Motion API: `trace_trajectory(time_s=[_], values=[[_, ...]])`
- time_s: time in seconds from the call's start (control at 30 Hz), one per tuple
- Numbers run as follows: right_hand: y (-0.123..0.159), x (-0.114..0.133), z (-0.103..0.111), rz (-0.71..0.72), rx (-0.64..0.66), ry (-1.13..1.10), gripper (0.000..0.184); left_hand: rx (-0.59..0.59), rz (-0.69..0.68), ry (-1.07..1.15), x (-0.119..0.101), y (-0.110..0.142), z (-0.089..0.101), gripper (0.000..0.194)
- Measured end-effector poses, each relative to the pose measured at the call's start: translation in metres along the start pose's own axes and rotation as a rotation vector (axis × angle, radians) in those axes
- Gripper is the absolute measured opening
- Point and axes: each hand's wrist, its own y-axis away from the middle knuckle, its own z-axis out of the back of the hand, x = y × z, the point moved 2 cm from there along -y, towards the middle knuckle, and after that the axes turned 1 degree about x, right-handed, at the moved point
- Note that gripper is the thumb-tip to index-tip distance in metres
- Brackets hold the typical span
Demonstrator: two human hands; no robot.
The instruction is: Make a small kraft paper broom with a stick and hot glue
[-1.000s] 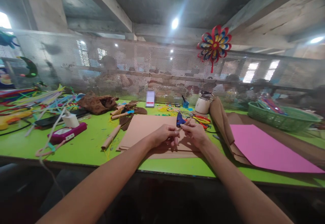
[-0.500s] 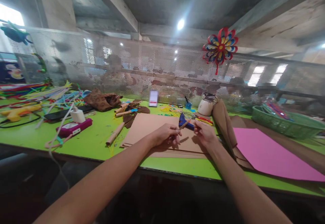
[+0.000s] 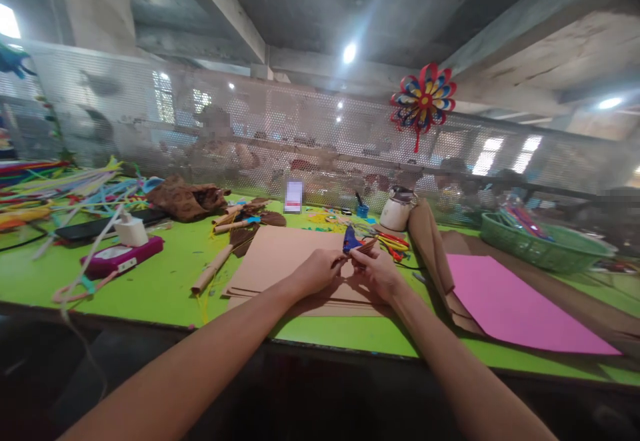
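Note:
Both my hands meet over a stack of brown paper sheets on the green table. My left hand is closed in a pinch on a thin brown paper stick. My right hand is also closed, its fingers pinching the same stick from the other side. The fingertips of both hands nearly touch. Just behind them lies a blue glue gun.
A pink sheet over rolled brown paper lies to the right, a green basket beyond it. A white jar, rolled paper sticks, a pink case and coloured strips are on the left. A mesh screen backs the table.
My hands drew apart along the stick half a second ago and have now come back together, pinching it close to the glue gun. The view shifted slightly.

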Motion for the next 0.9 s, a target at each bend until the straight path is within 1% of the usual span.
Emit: trace_trajectory(time_s=[0.1,0.2,0.27,0.37,0.43,0.47,0.57,0.7,0.8,0.9], values=[[-0.001,0.003,-0.001,0.010,-0.001,-0.007,0.026,-0.005,0.007,0.023,0.000,0.000,0.001,0.024],[0.000,0.006,-0.001,0.011,0.003,-0.013,0.025,0.037,0.081,0.177,0.000,-0.002,0.001,0.028],[0.001,0.008,0.000,0.010,0.012,-0.002,0.024,0.091,0.158,0.311,0.001,-0.003,-0.002,0.032],[0.003,0.010,-0.001,0.017,0.034,0.018,0.021,0.201,0.273,0.599,0.004,-0.002,-0.007,0.035],[0.004,0.011,-0.001,0.016,0.049,0.028,0.019,0.260,0.324,0.771,0.007,-0.001,-0.010,0.036],[0.005,0.012,-0.001,0.017,0.053,0.034,0.019,0.272,0.341,0.820,0.008,-0.001,-0.010,0.036],[0.006,0.014,-0.002,0.027,0.054,0.046,0.021,0.242,0.386,0.862,0.011,0.001,-0.008,0.035],[0.007,0.012,-0.003,0.037,0.068,0.051,0.026,0.112,0.427,0.825,0.013,0.000,-0.003,0.033],[0.005,0.005,-0.003,0.025,0.098,0.112,0.023,0.032,0.454,0.812,0.012,0.000,-0.003,0.032],[0.002,-0.004,-0.001,0.008,0.067,0.186,0.024,0.020,0.466,0.798,0.010,0.001,-0.005,0.032]])
